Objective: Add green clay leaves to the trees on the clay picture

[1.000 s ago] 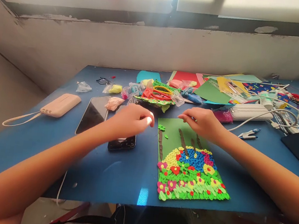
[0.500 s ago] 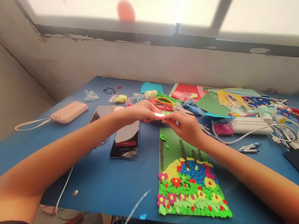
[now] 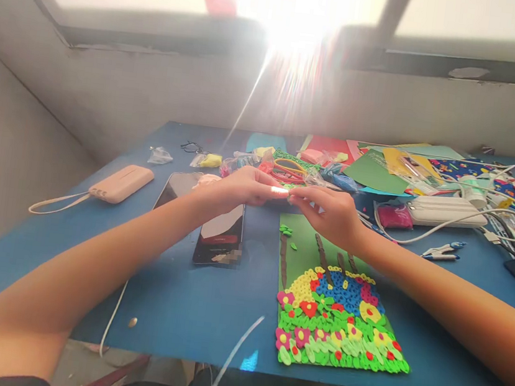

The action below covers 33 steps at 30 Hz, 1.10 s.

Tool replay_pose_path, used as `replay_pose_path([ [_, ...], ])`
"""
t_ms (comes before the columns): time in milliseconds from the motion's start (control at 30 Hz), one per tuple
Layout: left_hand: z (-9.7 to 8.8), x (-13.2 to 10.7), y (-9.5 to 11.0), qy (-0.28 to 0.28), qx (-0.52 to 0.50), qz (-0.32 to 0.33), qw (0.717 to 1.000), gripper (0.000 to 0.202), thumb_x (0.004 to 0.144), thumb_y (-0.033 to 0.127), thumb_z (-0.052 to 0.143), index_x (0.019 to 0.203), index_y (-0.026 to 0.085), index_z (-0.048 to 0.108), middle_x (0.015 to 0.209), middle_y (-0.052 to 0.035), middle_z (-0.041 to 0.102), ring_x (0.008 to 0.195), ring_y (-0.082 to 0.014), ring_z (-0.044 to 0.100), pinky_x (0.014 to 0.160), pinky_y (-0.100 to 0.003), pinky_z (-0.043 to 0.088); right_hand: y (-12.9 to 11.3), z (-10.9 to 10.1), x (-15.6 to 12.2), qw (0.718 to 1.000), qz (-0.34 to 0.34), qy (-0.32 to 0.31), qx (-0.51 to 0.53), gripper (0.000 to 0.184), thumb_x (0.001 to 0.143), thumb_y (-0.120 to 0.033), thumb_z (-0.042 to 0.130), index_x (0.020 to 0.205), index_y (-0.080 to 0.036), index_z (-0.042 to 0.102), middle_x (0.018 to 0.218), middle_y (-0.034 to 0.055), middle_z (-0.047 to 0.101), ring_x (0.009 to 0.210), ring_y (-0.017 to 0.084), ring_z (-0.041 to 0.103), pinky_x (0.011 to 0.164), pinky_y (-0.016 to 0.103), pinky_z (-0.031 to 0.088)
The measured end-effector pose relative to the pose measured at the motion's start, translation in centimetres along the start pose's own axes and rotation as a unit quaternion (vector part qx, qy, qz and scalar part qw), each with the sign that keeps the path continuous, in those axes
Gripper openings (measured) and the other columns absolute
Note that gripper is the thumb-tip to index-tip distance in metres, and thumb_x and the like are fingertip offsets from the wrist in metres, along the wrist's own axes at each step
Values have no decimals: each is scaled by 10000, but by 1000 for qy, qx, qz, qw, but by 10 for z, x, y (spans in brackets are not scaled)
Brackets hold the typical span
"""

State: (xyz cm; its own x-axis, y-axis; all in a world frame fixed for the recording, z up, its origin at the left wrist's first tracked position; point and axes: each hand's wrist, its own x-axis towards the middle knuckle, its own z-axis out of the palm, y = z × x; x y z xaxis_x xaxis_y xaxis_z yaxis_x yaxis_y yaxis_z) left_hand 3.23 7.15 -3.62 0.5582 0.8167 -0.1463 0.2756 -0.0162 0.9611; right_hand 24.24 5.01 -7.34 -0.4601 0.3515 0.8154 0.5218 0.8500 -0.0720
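Green card (image 3: 303, 235), covered across its lower part with coloured pieces shaped as flowers, leaves and small rings, is laid flat near the front edge of a blue table (image 3: 205, 312), right of its middle. Brown strips (image 3: 323, 260) are set like trunks on the barer upper part, and a small cluster of green leaves (image 3: 286, 229) is fixed atop the leftmost one. Above the table, by the card's far left corner, the left hand (image 3: 246, 186) and the right hand (image 3: 332, 213) are joined at the fingertips; how firmly the fingers are closed, and whether anything is pinched between them, cannot be told. A phone (image 3: 220, 233) is placed left of the card, partly covered by the left forearm, and a pink power bank (image 3: 122, 184) with a strap is set farther left. Beyond the hands, red and yellow loop handles (image 3: 289, 177) are surrounded by plastic-wrapped bundles. To the right, a pink packet (image 3: 395, 216) is set against a white case (image 3: 447, 213), behind which coloured sheets (image 3: 375, 171) are spread. The far wall (image 3: 134, 87) is lit by glare from the window.
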Motion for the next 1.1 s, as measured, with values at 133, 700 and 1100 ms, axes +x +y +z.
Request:
replay_pose_path([
  [133,5,0,-3,-1,-30,2,1000,276,731,363,730,631,135,609,509,71,302,477,-48,220,460,-229,118,0,-2,1,1000,-9,5,-8,140,915,-221,578,871,-179,703,761,8,741,598,87,641,581,194,484],
  [700,6,-1,-4,-6,-42,8,999,261,773,317,707,626,141,582,521,69,283,480,-53,211,453,-232,126,7,-3,-1,999,-25,-4,-37,166,926,-261,563,948,-177,705,841,41,756,663,115,682,594,217,519],
  [1100,2,0,-9,-5,10,10,1000,276,727,410,722,756,140,677,562,57,314,492,-59,240,460,-233,137,10,-2,-2,999,-25,-40,-25,199,945,-247,524,920,-179,709,830,36,754,708,124,689,639,225,501],
])
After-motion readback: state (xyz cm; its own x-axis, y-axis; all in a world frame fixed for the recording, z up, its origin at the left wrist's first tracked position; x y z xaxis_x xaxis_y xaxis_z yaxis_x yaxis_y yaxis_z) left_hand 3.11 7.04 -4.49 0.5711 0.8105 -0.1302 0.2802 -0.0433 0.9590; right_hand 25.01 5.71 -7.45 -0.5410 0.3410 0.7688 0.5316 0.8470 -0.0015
